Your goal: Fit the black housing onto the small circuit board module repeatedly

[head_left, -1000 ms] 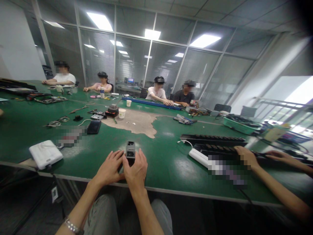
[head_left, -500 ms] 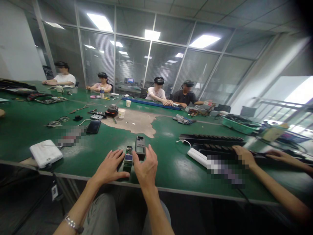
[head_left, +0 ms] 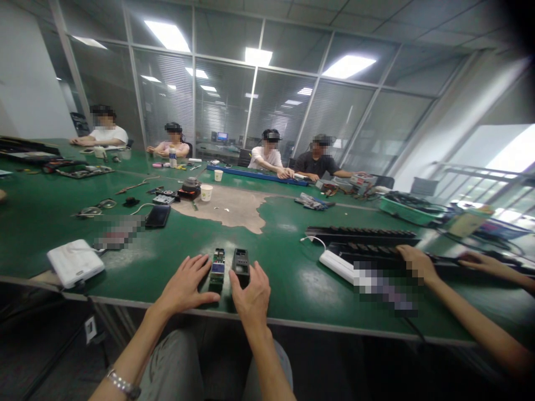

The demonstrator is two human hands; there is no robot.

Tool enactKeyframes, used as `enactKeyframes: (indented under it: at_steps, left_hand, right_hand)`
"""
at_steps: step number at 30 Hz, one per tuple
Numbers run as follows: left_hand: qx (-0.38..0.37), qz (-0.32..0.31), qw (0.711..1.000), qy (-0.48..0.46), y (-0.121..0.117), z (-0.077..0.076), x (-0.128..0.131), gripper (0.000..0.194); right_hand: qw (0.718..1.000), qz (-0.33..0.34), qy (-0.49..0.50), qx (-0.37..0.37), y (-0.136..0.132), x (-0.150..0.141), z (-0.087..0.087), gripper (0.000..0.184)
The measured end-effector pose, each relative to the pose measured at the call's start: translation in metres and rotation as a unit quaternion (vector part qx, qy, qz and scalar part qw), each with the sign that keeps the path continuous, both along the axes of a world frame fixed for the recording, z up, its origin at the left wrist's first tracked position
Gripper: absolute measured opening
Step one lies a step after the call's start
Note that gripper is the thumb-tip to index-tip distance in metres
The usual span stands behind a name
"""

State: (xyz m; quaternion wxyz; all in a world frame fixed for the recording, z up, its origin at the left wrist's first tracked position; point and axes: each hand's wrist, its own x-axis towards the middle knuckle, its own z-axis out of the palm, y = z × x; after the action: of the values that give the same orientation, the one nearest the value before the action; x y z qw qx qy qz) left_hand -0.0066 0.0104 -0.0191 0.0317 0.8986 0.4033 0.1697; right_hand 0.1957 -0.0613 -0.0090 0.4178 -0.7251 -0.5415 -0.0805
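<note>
My left hand [head_left: 190, 282] lies open on the green table, its fingers stretched forward and its thumb pointing right. Just right of its fingertips is a narrow circuit board module [head_left: 218, 268] with a small bluish screen. Beside the module is a dark plastic housing [head_left: 241, 262] with cut-outs in its upper face. My right hand [head_left: 253, 288] is around the near part of this housing, thumb on its left and fingers on its right. A small strip of table separates the module from the housing.
Left on the table [head_left: 288, 278] are a white box [head_left: 76, 263] and a black phone [head_left: 157, 216]. Paper cups [head_left: 206, 192] stand farther back. At right, a co-worker's hand [head_left: 418, 264] touches black rails [head_left: 363, 252] near a white power strip [head_left: 336, 267]. Other people sit opposite.
My right hand has brought the housing nearer and lower, level beside the module, and slightly away from it. The left hand has hardly moved.
</note>
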Motion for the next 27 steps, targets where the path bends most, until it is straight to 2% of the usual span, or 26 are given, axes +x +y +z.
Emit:
enactKeyframes:
  at_steps: [8,13,15,22,27]
  left_hand:
    - [-0.003,0.001,1.000,0.005,0.000,0.001,0.001,0.094]
    - [-0.004,0.000,1.000,0.006,0.000,0.002,0.001,0.094]
    - [-0.004,-0.001,1.000,0.005,0.000,0.001,0.001,0.094]
    - [-0.010,0.000,1.000,0.004,0.000,0.000,0.000,0.099]
    - [-0.011,0.000,1.000,0.008,-0.001,0.003,0.000,0.096]
  right_hand:
    - [0.999,-0.002,-0.028,-0.040,-0.003,0.003,-0.007,0.062]
    - [0.999,-0.011,-0.042,-0.014,-0.005,0.006,-0.015,0.082]
    - [0.999,-0.010,-0.043,-0.009,-0.006,0.007,-0.016,0.084]
    - [0.999,-0.003,-0.007,-0.044,-0.003,0.002,-0.004,0.050]
    - [0.999,0.023,0.031,0.001,0.003,-0.007,0.020,0.046]
